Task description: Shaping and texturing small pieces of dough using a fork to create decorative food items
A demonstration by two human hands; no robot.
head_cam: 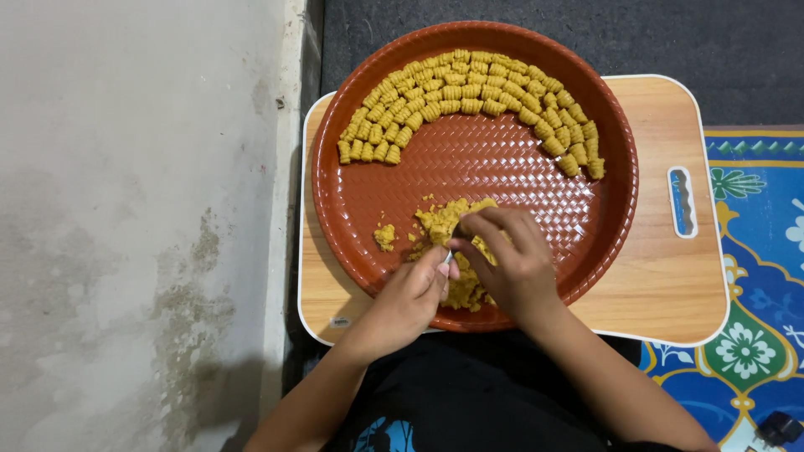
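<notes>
A round brown woven-pattern tray (502,172) rests on a small wooden lap table (662,268). Several ridged yellow dough pieces (469,96) lie in a curved band along the tray's far side. A lump of yellow dough (444,219) sits at the near side, with a small crumb piece (385,237) to its left. My left hand (410,297) grips a small metal tool, mostly hidden, at the dough's near edge. My right hand (511,259) hovers over the lump, fingertips pinching a bit of dough against the tool.
A pale concrete wall or floor (134,226) lies to the left. A blue patterned mat (754,251) lies to the right, dark carpet (720,42) beyond the table. The table has a slot handle (682,201) on its right side. A dark small object (779,427) sits bottom right.
</notes>
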